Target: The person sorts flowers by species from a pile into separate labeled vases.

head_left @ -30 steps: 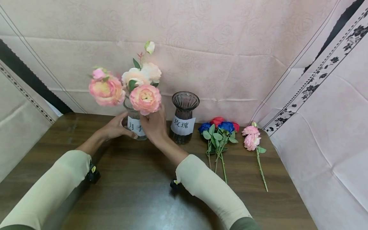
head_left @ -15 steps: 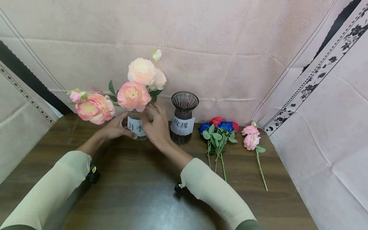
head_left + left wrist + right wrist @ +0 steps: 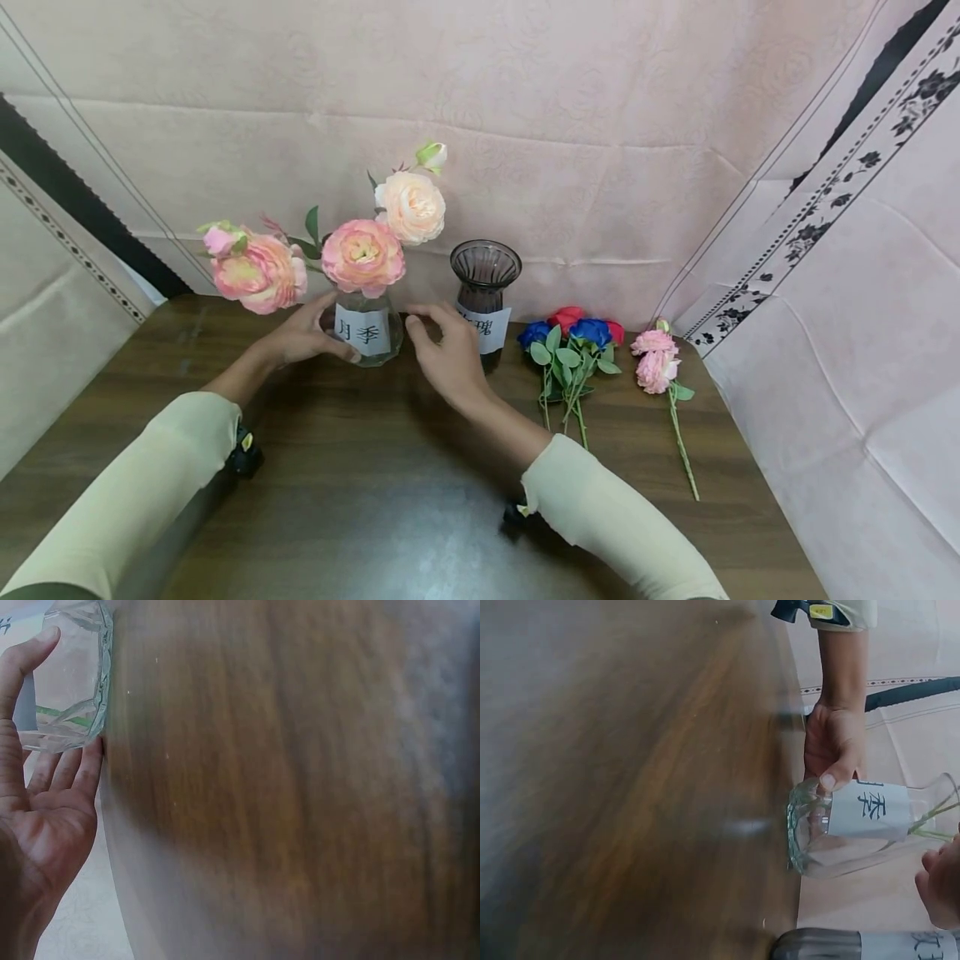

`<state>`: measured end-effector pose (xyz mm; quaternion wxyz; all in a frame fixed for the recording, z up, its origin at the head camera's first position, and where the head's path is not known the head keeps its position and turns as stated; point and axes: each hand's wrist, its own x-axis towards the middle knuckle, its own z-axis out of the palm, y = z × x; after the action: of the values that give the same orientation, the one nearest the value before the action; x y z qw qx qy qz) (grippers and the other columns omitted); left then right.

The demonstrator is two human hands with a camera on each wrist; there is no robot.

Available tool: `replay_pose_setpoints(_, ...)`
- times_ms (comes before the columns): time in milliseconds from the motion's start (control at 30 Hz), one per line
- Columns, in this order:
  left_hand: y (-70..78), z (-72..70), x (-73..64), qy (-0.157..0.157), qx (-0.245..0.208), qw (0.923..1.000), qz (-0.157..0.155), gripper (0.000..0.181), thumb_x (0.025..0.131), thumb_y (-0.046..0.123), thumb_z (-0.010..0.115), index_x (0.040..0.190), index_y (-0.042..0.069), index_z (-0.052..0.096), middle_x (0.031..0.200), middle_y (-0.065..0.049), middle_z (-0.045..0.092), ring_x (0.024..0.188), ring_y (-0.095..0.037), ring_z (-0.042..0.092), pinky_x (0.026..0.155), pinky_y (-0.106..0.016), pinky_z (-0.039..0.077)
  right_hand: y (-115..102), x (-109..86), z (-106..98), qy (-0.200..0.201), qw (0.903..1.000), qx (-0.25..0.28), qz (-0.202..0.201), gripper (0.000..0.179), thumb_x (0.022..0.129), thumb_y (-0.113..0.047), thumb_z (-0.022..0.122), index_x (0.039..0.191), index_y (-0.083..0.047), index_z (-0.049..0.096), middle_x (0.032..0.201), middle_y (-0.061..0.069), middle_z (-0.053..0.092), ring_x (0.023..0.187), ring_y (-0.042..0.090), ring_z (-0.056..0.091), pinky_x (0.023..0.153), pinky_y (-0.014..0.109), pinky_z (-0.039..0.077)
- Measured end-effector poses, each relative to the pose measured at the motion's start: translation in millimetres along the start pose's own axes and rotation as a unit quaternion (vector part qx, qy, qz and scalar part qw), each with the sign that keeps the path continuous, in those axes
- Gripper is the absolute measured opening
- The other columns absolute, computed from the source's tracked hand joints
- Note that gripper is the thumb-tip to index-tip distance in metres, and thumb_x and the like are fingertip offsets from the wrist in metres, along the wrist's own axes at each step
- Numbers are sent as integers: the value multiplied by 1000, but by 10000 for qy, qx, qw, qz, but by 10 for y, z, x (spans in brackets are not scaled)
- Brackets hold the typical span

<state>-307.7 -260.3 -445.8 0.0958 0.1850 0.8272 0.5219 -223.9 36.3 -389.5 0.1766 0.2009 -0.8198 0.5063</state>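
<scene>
A clear glass vase [image 3: 394, 335] with a white paper label stands near the table's back edge. My left hand [image 3: 303, 333] grips its left side; in the left wrist view, the thumb lies on the front and the fingers reach behind the glass [image 3: 71, 664]. Out of its mouth rise artificial flowers: a pink bloom [image 3: 363, 254] in the middle, a pink-yellow bloom [image 3: 262, 275] leaning left, and a cream bloom [image 3: 412, 208] leaning right. My right hand [image 3: 450, 354], fingers loosely bent, holds nothing. It hovers between this vase and a dark glass vase [image 3: 486, 265], partly covering the latter's label.
Red roses [image 3: 566, 317] and blue roses [image 3: 590, 332] lie bunched right of the dark vase. Farther right lies a pink flower stem [image 3: 656, 369]. A pale patterned cloth [image 3: 562, 167] hangs behind the wooden table [image 3: 360, 483].
My right hand has left the flower stems and moved right, away from the clear vase. The flowers have spread, the left one lower and the cream one farther right. My left hand stays put.
</scene>
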Motion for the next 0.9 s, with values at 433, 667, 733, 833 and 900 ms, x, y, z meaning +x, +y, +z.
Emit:
replay_pose_setpoints(433,-3,-6,-2,41,65,9999,-135,116,83,8,100,176,22,32,154,-17,65,142,-37,63,111,-27,53,170,-174,-378,-585,9923,713,822,21,113,-18,70,126,-9,84,117,15,87,106,31,85,84,21,62)
replay_pose_setpoints(667,5,-8,-2,24,142,9998,-159,111,84,10,100,174,21,35,154,-17,65,142,-37,63,119,-43,51,277,-249,-555,-673,9807,1296,1296,22,111,-9,69,127,0,82,119,26,83,101,29,85,92,34,70)
replay_pose_setpoints(733,10,-11,-5,20,153,9998,-160,110,84,10,99,173,20,36,153,-17,65,142,-37,63,121,-49,50,313,-265,-610,-692,9783,1429,1328,23,111,-6,68,128,5,80,120,30,82,101,31,85,93,40,70)
replay_pose_setpoints(833,10,-14,-7,9,166,9998,-135,110,84,10,99,173,20,35,153,-17,64,141,-37,63,120,-46,50,365,-278,-698,-719,9762,1517,1374,24,111,-4,67,129,8,78,118,31,82,100,33,85,94,46,70)
replay_pose_setpoints(900,8,-18,-12,8,167,9998,-117,111,84,9,99,174,20,35,153,-18,65,141,-37,63,117,-39,52,399,-282,-767,-759,9739,1559,1464,24,111,-4,67,130,6,78,119,33,81,101,37,85,95,49,70)
